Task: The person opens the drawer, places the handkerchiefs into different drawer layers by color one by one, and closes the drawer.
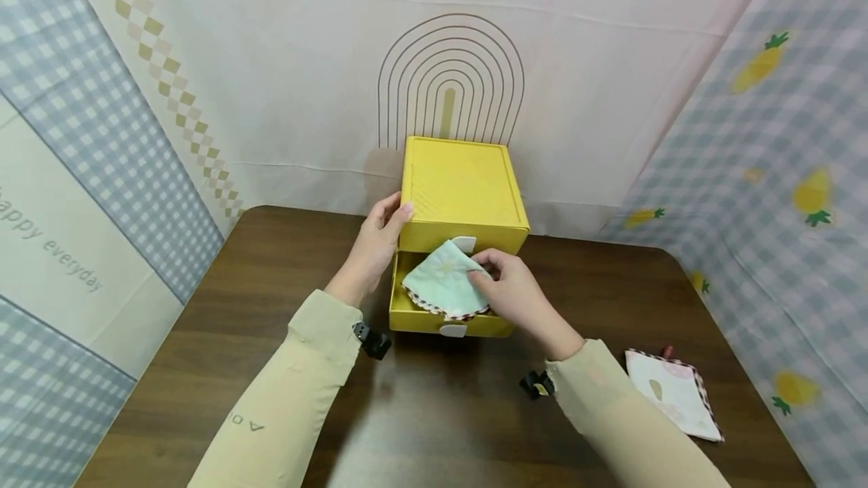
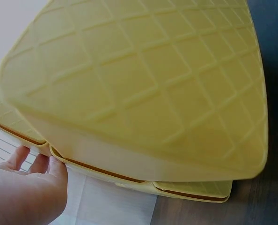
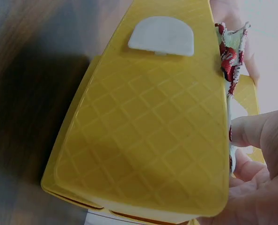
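A small yellow drawer cabinet (image 1: 468,183) stands at the back of the table with its lower drawer (image 1: 414,321) pulled out. My left hand (image 1: 369,247) rests against the cabinet's left side, thumb near the top edge; its fingertips touch the frame in the left wrist view. With thumb and fingers, my right hand (image 1: 511,288) pinches the right side of a pale green handkerchief (image 1: 444,281) with checked trim. The cloth lies tilted over the open drawer and hides most of its inside. In the right wrist view, the drawer front (image 3: 143,126) covers part of the cloth.
A white square cloth (image 1: 678,398) with checked trim lies on the table's right side, a small dark red thing (image 1: 667,352) at its far edge. Patterned fabric (image 1: 305,81) hangs behind the brown table (image 1: 434,413). White tab handles mark both drawers.
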### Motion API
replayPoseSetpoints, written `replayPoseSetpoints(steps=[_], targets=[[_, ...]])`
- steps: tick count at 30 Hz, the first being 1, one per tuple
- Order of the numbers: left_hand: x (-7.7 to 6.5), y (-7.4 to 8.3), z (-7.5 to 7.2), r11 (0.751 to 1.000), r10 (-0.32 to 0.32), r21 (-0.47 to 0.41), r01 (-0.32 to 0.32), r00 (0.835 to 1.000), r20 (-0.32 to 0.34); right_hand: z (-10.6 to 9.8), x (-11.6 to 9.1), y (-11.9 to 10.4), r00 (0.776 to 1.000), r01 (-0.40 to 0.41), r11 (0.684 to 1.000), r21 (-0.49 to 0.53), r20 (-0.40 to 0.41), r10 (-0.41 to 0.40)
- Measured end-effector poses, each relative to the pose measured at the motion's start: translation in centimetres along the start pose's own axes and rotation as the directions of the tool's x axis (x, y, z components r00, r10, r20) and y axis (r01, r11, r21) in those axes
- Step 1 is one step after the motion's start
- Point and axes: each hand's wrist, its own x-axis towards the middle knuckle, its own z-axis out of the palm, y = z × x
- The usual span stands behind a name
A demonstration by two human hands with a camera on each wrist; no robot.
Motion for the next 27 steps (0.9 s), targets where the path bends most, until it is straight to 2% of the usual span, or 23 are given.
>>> replayPoseSetpoints(steps=[7, 10, 15, 22, 24, 27], targets=[[-0.1, 0.0, 0.0, 1.0, 0.0, -0.001, 0.0, 1.0, 0.006, -0.2, -0.5, -0.2, 0.999, -0.017, 0.978, -0.207, 0.03, 0.023], [-0.1, 0.0, 0.0, 1.0, 0.003, 0.001, -0.003, 1.0, 0.002, -0.1, -0.7, -0.6, 0.999, -0.012, 0.968, -0.251, 0.041, 0.023], [0.0, -0.1, 0.1, 1.0, 0.0, -0.007, 0.0, 1.0, 0.009, 0.3, -0.5, -0.6, 1.0, 0.018, 0.973, -0.23, 0.013, -0.015], [0.0, -0.2, 0.1, 1.0, 0.014, 0.0, -0.014, 1.0, -0.002, 1.5, 0.2, -0.4, 0.998, 0.037, 0.994, -0.103, -0.041, -0.041], [0.0, -0.2, 0.1, 1.0, 0.018, -0.003, -0.018, 1.0, -0.002, 1.8, 0.5, -0.4, 0.999, 0.026, 0.993, -0.113, -0.039, -0.03], [0.0, -0.3, 0.1, 1.0, 0.021, -0.002, -0.021, 1.0, -0.003, 2.0, 0.7, -0.2, 1.0, -0.001, 0.982, -0.186, -0.02, -0.002]])
